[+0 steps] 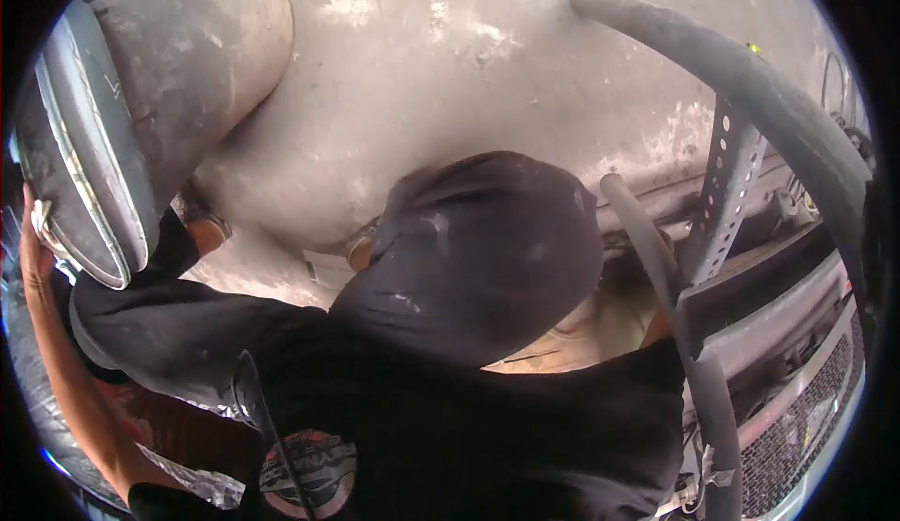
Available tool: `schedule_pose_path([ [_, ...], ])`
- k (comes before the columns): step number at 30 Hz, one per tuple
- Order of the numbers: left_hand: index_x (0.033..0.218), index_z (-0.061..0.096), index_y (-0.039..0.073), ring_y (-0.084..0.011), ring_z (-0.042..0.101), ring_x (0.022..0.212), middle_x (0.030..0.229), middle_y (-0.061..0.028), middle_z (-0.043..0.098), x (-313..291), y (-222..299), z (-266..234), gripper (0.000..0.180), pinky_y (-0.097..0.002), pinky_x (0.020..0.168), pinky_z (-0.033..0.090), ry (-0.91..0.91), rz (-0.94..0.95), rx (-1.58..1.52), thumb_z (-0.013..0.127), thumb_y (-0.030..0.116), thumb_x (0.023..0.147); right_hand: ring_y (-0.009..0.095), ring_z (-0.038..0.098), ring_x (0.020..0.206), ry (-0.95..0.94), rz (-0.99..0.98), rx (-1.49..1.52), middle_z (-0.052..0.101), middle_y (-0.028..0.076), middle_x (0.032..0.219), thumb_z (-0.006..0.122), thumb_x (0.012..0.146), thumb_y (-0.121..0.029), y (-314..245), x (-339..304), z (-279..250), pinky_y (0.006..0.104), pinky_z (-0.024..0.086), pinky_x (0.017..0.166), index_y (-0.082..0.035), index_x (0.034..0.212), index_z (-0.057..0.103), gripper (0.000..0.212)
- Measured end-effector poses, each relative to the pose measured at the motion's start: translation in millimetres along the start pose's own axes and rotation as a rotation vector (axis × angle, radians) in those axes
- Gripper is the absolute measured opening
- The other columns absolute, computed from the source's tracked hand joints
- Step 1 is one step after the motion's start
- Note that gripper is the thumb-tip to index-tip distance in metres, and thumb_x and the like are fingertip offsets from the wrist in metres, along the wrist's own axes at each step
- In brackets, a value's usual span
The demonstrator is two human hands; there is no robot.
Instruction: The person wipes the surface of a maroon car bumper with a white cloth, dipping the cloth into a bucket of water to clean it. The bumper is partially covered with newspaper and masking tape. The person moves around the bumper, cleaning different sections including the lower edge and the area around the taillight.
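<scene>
At the far left my left hand point(36, 251) reaches up along the outer end of a large grey metal cylinder point(197, 61). Its fingers look curled at the edge, beside a small white piece, and the cylinder partly hides them. A raised band point(89, 136) with a scuffed edge runs round this end. My right forearm point(658, 326) shows only as a short strip of skin past the black sleeve. Behind a grey tube point(647, 230) and my bent knee point(487, 249), the right hand is mostly hidden, so its fingers cannot be read.
A thick curved grey pipe point(731, 61) arches over the right side. Below it are a perforated metal strip point(722, 193), long bars and a mesh grille point(806, 427). Dusty, stained concrete point(422, 90) lies ahead. Something tan and flat point(572, 338) is under my knee.
</scene>
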State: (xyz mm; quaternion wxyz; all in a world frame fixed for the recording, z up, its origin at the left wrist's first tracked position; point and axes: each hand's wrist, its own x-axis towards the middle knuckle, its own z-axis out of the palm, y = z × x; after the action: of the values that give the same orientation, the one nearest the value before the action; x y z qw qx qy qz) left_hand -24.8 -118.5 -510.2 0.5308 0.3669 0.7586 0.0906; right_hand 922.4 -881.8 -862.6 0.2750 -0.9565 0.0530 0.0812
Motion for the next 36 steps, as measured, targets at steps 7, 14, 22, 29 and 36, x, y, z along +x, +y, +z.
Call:
schedule_pose_path([
  [7, 0.157, 0.040, 0.003, -0.0218, 0.046, 0.139, 0.154, -0.0081, 0.049, -6, -8, 11, 0.074, -0.0357, 0.117, 0.036, 0.102, 0.112, 0.029, 0.060, 0.048, 0.102, 0.030, 0.075, 0.090, 0.027, -0.140, -0.329, 0.075, 0.017, 0.095, 0.054, 0.097, -0.007, 20, -46, -17, 0.0399, 0.061, 0.077, 0.007, 0.114, 0.069, 0.027],
  [14, 0.131, 0.063, 0.002, -0.0132, 0.056, 0.093, 0.102, -0.0028, 0.060, -48, 9, 103, 0.061, -0.0310, 0.084, 0.046, 0.135, 0.234, 0.154, 0.065, 0.053, 0.098, 0.030, 0.075, 0.091, 0.136, -0.161, -0.846, 0.075, 0.017, 0.095, 0.055, 0.097, -0.008, 56, -143, -98, 0.0395, 0.061, 0.077, 0.007, 0.112, 0.071, 0.027],
  [22, 0.127, 0.066, 0.005, -0.0089, 0.061, 0.096, 0.110, -0.0006, 0.067, 11, -28, 72, 0.049, -0.0278, 0.082, 0.052, -0.270, 0.275, -0.127, 0.063, 0.047, 0.102, 0.024, 0.071, 0.085, 0.439, -0.389, -0.196, 0.077, 0.013, 0.095, 0.067, 0.093, -0.017, 21, -303, -155, 0.0356, 0.057, 0.075, 0.006, 0.107, 0.076, 0.028],
  [29, 0.116, 0.060, 0.003, -0.0098, 0.062, 0.058, 0.081, -0.0014, 0.061, 8, -25, 99, 0.028, -0.0254, 0.047, 0.051, -0.592, 0.457, -0.326, 0.067, 0.026, 0.100, 0.026, 0.071, 0.100, 0.434, -0.679, -0.262, 0.073, 0.013, 0.110, 0.066, 0.091, -0.003, -164, -467, -190, 0.0355, 0.057, 0.089, -0.001, 0.113, 0.075, 0.023],
  [36, 0.122, 0.058, 0.002, -0.0126, 0.067, 0.073, 0.092, -0.0077, 0.069, 33, -34, 63, 0.037, -0.0281, 0.057, 0.056, -0.878, 0.449, -0.386, 0.075, 0.018, 0.093, 0.021, 0.062, 0.116, 0.324, -0.985, 0.053, 0.067, 0.011, 0.123, 0.061, 0.094, 0.004, -426, -588, -243, 0.0323, 0.047, 0.106, 0.004, 0.117, 0.070, 0.025],
])
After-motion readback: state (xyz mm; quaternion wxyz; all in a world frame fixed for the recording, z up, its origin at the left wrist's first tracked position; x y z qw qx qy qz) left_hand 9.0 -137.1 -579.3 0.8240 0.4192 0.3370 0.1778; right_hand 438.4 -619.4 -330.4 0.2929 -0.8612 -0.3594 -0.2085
